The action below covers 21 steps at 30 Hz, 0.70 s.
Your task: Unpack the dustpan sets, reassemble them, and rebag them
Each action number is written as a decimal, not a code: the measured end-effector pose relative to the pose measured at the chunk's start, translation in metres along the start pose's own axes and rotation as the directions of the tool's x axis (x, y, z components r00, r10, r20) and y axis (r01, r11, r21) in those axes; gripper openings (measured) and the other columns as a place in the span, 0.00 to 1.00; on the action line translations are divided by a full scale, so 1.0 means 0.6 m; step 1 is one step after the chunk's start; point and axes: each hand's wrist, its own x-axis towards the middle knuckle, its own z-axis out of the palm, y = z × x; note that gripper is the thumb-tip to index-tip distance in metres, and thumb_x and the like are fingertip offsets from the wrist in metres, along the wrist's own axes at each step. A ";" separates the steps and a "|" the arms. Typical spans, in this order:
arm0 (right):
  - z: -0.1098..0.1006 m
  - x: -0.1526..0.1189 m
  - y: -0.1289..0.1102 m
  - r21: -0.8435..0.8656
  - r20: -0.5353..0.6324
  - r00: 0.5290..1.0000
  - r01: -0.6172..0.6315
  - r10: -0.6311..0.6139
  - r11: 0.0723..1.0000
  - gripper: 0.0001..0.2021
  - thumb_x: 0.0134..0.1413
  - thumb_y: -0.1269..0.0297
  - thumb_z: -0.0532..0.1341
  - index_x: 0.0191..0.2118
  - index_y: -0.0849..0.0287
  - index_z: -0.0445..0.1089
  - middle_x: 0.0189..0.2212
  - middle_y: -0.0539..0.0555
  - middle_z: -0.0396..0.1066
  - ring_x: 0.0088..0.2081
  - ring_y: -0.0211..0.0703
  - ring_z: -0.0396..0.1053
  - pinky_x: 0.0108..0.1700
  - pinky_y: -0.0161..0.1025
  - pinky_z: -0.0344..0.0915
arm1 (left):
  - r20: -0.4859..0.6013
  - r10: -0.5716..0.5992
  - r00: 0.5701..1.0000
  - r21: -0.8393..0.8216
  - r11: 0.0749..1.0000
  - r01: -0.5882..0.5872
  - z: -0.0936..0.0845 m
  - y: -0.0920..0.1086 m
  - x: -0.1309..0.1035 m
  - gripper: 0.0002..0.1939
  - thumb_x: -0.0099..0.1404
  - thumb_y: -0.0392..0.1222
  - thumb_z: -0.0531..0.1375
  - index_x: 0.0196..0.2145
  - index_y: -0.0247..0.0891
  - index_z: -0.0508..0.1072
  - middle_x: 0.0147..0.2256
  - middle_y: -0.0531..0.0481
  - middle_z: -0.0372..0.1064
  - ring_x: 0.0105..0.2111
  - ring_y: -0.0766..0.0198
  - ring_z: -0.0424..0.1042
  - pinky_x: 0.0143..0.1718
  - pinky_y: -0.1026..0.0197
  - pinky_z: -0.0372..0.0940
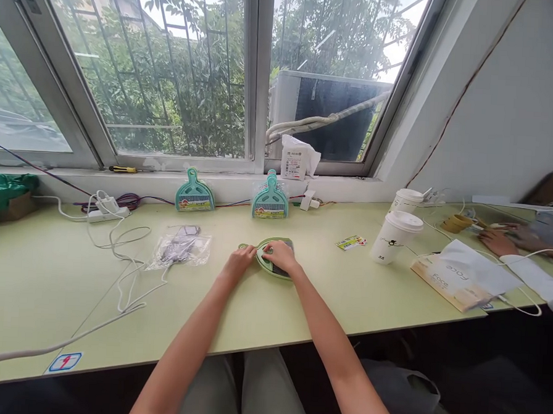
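Note:
A small green dustpan with a dark-bristled brush set in it lies flat on the table before me, handle pointing left. My left hand is closed around the handle end. Fingers curled, my right hand grips the set where the handle joins the pan, covering part of the brush. Its fingertips are too small to make out fully. To the right lies a printed label card. Clear plastic bags with something greyish inside lie to the left.
Packaged dustpan sets and a stack of more lean at the window wall. Right are paper cups, a tissue pack, a tape roll and another person's hands. White cables cross the left side.

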 end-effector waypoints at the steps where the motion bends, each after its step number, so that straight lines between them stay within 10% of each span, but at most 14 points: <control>1: 0.001 0.000 0.000 0.008 0.004 1.000 -0.017 0.017 1.000 0.08 0.47 0.58 0.66 0.36 0.51 0.75 0.41 0.49 0.76 0.47 0.46 0.70 0.45 0.37 0.64 | -0.086 -0.034 0.996 -0.066 0.997 0.028 0.000 -0.002 -0.001 0.17 0.60 0.25 0.50 0.43 0.38 0.70 0.46 0.39 0.68 0.47 0.54 0.68 0.48 0.52 0.63; 5: 0.010 0.004 -0.009 0.090 -0.115 0.982 -0.139 0.149 0.986 0.09 0.45 0.57 0.66 0.34 0.53 0.75 0.38 0.52 0.77 0.43 0.47 0.73 0.44 0.37 0.64 | -0.288 -0.439 0.851 -0.526 0.815 0.242 0.001 0.000 0.008 0.24 0.61 0.33 0.55 0.55 0.40 0.62 0.55 0.38 0.61 0.56 0.51 0.61 0.57 0.44 0.55; 9: 0.016 0.012 -0.021 0.292 -0.300 0.937 -0.089 0.180 0.952 0.11 0.56 0.56 0.57 0.38 0.55 0.73 0.38 0.53 0.76 0.40 0.44 0.74 0.43 0.36 0.65 | 0.177 -0.466 0.867 -0.907 0.266 0.328 0.006 0.018 0.022 0.23 0.63 0.45 0.55 0.55 0.38 0.61 0.50 0.40 0.67 0.49 0.54 0.69 0.48 0.51 0.64; 12: -0.007 0.015 -0.002 0.362 -0.341 0.913 -0.090 0.222 0.928 0.16 0.61 0.58 0.49 0.42 0.56 0.72 0.40 0.55 0.75 0.38 0.43 0.74 0.42 0.36 0.66 | 0.299 -0.388 0.872 -0.935 0.064 0.349 0.013 0.021 0.022 0.26 0.56 0.46 0.63 0.51 0.39 0.64 0.49 0.43 0.69 0.48 0.55 0.69 0.43 0.58 0.66; 17: -0.073 -0.011 0.118 0.146 -0.650 0.608 -0.489 0.456 0.860 0.21 0.58 0.68 0.50 0.57 0.64 0.64 0.63 0.67 0.53 0.66 0.56 0.46 0.61 0.56 0.50 | 0.347 -0.560 0.752 -0.932 -0.113 0.345 0.018 -0.015 0.018 0.22 0.53 0.42 0.65 0.46 0.41 0.67 0.43 0.47 0.71 0.37 0.61 0.72 0.33 0.63 0.66; 21: -0.081 -0.037 0.197 0.084 -0.519 0.550 -0.729 0.655 0.679 0.27 0.58 0.67 0.52 0.62 0.73 0.55 0.64 0.77 0.45 0.67 0.62 0.38 0.60 0.71 0.34 | 0.322 -0.656 0.683 -0.945 -0.185 0.268 0.015 -0.046 0.019 0.16 0.52 0.37 0.64 0.40 0.39 0.68 0.38 0.49 0.70 0.32 0.66 0.71 0.32 0.64 0.67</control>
